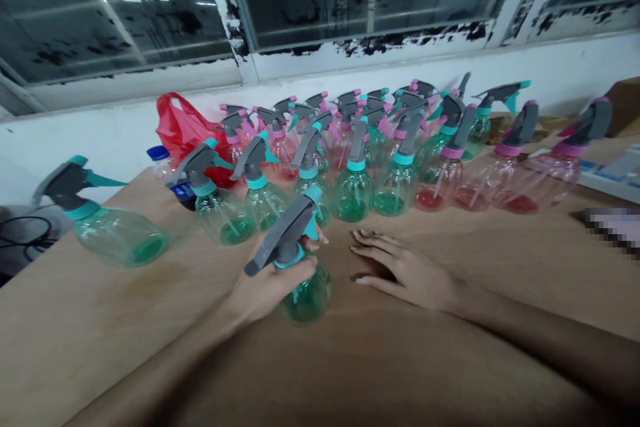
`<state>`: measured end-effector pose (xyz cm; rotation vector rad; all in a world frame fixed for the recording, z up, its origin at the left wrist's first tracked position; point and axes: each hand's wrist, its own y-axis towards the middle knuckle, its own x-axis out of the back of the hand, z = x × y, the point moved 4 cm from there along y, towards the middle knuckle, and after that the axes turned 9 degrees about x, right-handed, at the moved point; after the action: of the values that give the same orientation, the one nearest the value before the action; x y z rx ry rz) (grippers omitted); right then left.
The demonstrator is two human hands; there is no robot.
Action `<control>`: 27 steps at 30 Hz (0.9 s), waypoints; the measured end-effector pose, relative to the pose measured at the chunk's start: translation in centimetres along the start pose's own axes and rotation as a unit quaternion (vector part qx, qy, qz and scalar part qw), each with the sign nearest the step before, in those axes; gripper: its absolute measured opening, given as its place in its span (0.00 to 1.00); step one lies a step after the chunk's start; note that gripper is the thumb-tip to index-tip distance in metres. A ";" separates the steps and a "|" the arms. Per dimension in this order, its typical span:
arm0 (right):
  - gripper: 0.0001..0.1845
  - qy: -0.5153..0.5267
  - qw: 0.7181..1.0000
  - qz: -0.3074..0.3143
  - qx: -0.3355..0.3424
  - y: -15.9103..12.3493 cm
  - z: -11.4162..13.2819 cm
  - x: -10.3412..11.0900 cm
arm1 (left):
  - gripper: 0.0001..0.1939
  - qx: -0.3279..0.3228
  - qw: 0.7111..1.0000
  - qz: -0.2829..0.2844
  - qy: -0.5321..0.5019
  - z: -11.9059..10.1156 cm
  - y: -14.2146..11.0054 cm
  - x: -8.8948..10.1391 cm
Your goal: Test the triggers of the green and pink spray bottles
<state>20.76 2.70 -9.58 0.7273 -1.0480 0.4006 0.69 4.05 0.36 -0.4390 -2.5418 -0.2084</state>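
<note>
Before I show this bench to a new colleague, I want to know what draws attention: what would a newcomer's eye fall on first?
Probably the green-tinted spray bottle gripped near its neck by the left hand, front and centre, with the open right hand beside it. Behind them, a crowd of spray bottles with pink or turquoise collars spreads across the table. The bright red bag stands out at back left.

From my distant seat I see a bare left hand [267, 290] and a bare right hand [413, 275], both with slim fingers [384, 255]. The right's nails [364, 281] extend past the fingers' ends. Both forearms [545, 335] are bare too, narrow at the wrists [459, 295] and blurred toward my view's edges
</note>
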 end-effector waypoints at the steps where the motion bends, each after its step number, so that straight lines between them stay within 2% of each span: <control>1: 0.28 0.001 1.000 0.001 0.000 0.0 0.0 0.0 | 0.10 0.005 1.000 0.008 0.001 0.0 0.0 -0.1; 4: 0.28 0.002 1.000 0.004 -0.001 0.0 0.0 0.0 | 0.12 0.033 0.999 0.020 0.010 0.2 0.0 -0.3; 7: 0.28 0.001 1.000 0.001 -0.003 0.0 0.1 0.1 | 0.13 0.057 0.998 0.007 0.020 0.6 -0.1 -0.3; 12: 0.28 0.006 1.000 -0.003 0.000 0.0 0.1 0.1 | 0.14 0.019 0.999 0.034 -0.002 0.2 -0.1 -0.5; 19: 0.28 0.014 1.000 -0.006 0.004 0.0 0.0 0.1 | 0.15 -0.001 0.998 0.050 0.039 0.2 0.0 -0.6; 27: 0.29 0.000 1.000 0.012 -0.003 0.1 0.2 0.2 | 0.14 0.005 0.997 0.065 0.052 0.5 -0.1 -0.6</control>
<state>20.68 2.67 -9.28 0.7095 -1.0578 0.4176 0.88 3.89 -0.41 -0.5722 -2.4016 -0.1645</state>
